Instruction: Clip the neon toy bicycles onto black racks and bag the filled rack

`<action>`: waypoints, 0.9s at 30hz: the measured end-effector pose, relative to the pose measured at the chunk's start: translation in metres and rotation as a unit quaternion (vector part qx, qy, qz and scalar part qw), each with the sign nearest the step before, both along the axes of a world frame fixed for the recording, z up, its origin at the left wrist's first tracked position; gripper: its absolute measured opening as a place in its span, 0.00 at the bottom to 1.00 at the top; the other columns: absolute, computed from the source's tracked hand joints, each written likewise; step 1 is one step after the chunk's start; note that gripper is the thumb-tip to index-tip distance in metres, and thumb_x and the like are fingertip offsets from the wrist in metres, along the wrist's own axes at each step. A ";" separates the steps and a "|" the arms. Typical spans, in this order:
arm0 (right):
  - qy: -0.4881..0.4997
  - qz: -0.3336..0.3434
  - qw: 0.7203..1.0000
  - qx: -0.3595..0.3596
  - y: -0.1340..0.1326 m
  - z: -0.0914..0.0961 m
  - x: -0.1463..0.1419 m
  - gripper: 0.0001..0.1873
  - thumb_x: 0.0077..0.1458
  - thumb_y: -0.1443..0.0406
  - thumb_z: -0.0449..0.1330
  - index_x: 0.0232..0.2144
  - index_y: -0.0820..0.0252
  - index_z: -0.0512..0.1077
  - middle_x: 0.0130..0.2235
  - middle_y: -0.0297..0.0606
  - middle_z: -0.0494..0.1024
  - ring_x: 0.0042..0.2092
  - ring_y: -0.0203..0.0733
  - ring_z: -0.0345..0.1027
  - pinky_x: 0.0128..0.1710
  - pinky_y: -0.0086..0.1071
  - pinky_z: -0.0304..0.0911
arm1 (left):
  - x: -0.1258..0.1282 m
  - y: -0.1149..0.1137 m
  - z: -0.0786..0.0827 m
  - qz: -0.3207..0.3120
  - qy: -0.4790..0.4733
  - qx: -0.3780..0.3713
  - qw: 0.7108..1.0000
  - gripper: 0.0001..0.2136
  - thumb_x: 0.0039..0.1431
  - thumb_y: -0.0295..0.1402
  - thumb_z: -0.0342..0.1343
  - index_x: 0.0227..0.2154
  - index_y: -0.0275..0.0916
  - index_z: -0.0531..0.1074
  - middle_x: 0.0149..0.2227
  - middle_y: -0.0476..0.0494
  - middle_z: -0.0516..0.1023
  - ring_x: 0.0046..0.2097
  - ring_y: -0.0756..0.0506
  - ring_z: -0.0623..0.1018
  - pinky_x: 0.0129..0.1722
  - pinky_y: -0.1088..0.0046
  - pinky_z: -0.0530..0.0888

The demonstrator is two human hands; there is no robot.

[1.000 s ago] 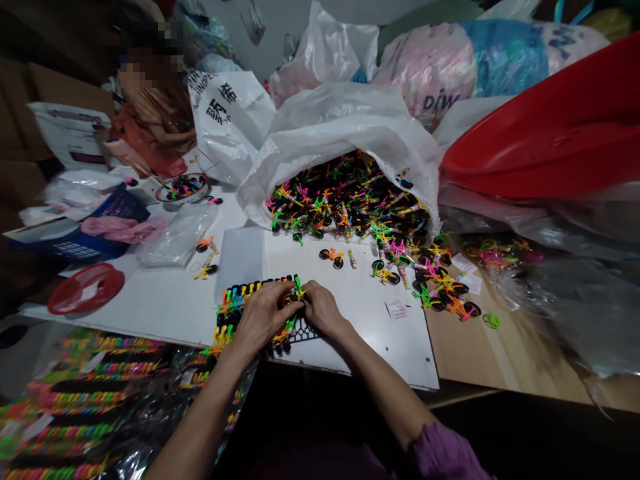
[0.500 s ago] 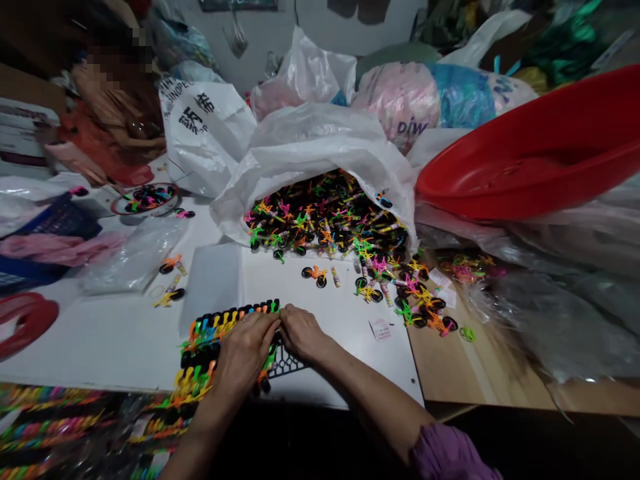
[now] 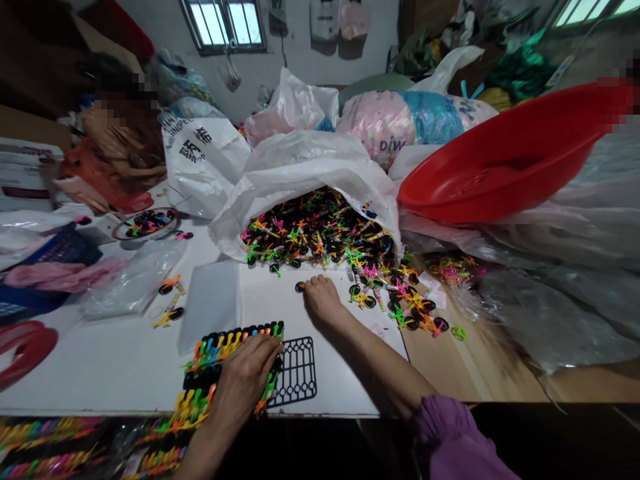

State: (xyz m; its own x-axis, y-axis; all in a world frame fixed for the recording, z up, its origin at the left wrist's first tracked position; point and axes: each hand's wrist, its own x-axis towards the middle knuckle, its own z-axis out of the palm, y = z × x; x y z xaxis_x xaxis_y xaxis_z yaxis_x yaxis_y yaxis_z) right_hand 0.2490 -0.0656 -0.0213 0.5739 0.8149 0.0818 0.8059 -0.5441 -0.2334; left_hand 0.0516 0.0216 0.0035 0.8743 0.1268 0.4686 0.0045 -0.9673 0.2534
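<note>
Away from the black plastic grid (image 3: 296, 371), the right hand (image 3: 323, 300) has moved up the counter since the earlier view, and the grid now lies uncovered. Its fingers (image 3: 313, 283) are bunched close together and curl down at a small toy bicycle (image 3: 300, 287), of which only a black wheel shows beside the fingertips; whether they pinch it, I cannot tell. The left hand (image 3: 245, 380) lies over a block of packed rows of neon toy bicycles (image 3: 205, 373), its fingers (image 3: 267, 348) pressed together and nearly flat, their tips reaching toward the grid. The block sits on a white board (image 3: 120, 373) at the near edge of the counter, just left of the grid and touching the left palm. Beyond the right hand, a torn white sack (image 3: 300, 160) spills a heap of bright toy bicycles (image 3: 320, 233), with strays scattered toward a wooden part of the counter (image 3: 460, 367), along with paper slips (image 3: 433, 290) and a green ring (image 3: 459, 333). A red plastic basin (image 3: 510, 160) tilts on crumpled clear plastic at right. To the left lie a clear bag (image 3: 135, 280), a round dish of bicycles (image 3: 147, 223), a blue basket (image 3: 65, 250) and pink cloth (image 3: 60, 277). Bulging sacks (image 3: 415, 120) are heaped against a pale wall, under a barred window (image 3: 223, 23). A purple sleeve (image 3: 450, 433) covers the right forearm's end.
</note>
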 end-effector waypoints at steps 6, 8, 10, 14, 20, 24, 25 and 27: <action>-0.013 0.010 1.000 0.026 -0.056 -0.011 -0.036 0.10 0.57 0.73 0.49 0.39 0.61 0.68 0.37 0.45 0.70 0.41 0.46 0.60 0.41 0.37 0.54 | 0.009 0.018 0.010 0.030 0.035 0.051 0.998 0.11 0.62 0.35 0.45 0.34 0.39 0.71 0.35 0.43 0.74 0.36 0.45 0.74 0.37 0.67 0.71; 0.030 0.008 0.997 0.077 -0.076 -0.006 -0.037 0.09 0.57 0.70 0.51 0.40 0.60 0.68 0.37 0.43 0.71 0.41 0.45 0.61 0.41 0.36 0.54 | 0.032 0.018 0.022 0.036 0.036 0.085 0.995 0.10 0.61 0.35 0.46 0.37 0.38 0.71 0.37 0.41 0.73 0.38 0.42 0.73 0.39 0.63 0.69; 0.115 0.004 0.976 0.184 -0.087 -0.001 -0.035 0.10 0.56 0.69 0.52 0.41 0.59 0.68 0.38 0.40 0.71 0.41 0.42 0.62 0.42 0.34 0.56 | 0.070 0.011 0.033 0.008 0.063 0.093 0.994 0.10 0.59 0.32 0.47 0.41 0.37 0.70 0.41 0.39 0.72 0.43 0.40 0.71 0.42 0.61 0.68; 0.322 -0.096 0.856 0.393 -0.088 -0.007 -0.040 0.08 0.51 0.66 0.53 0.34 0.61 0.68 0.33 0.36 0.72 0.35 0.38 0.65 0.36 0.31 0.61 | 0.153 -0.019 0.028 -0.083 0.206 0.017 0.975 0.11 0.53 0.23 0.50 0.40 0.35 0.71 0.49 0.33 0.68 0.51 0.38 0.68 0.46 0.61 0.66; 0.360 -0.153 0.816 0.425 -0.098 -0.038 -0.067 0.11 0.46 0.62 0.59 0.34 0.61 0.69 0.36 0.39 0.72 0.39 0.41 0.65 0.41 0.35 0.62 | 0.188 -0.044 -0.014 -0.002 0.238 -0.108 0.965 0.08 0.53 0.19 0.47 0.32 0.31 0.71 0.41 0.30 0.72 0.48 0.40 0.70 0.48 0.61 0.63; 0.384 -0.204 0.784 0.443 -0.113 -0.032 -0.067 0.13 0.47 0.58 0.60 0.32 0.61 0.70 0.33 0.38 0.73 0.35 0.40 0.66 0.38 0.35 0.62 | 0.160 -0.053 -0.013 0.064 0.188 -0.252 0.947 0.08 0.52 0.21 0.49 0.36 0.31 0.67 0.42 0.28 0.71 0.49 0.38 0.69 0.49 0.57 0.62; 0.401 -0.229 0.760 0.457 -0.113 -0.027 -0.064 0.15 0.46 0.56 0.61 0.32 0.62 0.71 0.32 0.38 0.73 0.34 0.40 0.66 0.37 0.34 0.62 | 0.148 -0.056 -0.011 0.070 0.175 -0.300 0.935 0.08 0.53 0.24 0.50 0.37 0.32 0.67 0.40 0.31 0.72 0.46 0.39 0.70 0.47 0.59 0.64; 0.423 -0.266 0.713 0.493 -0.109 -0.018 -0.060 0.18 0.46 0.53 0.61 0.33 0.63 0.71 0.32 0.38 0.74 0.34 0.39 0.67 0.36 0.34 0.63 | 0.123 -0.066 -0.011 0.066 0.154 -0.404 0.900 0.07 0.55 0.30 0.49 0.37 0.35 0.65 0.34 0.38 0.73 0.38 0.44 0.73 0.40 0.64 0.68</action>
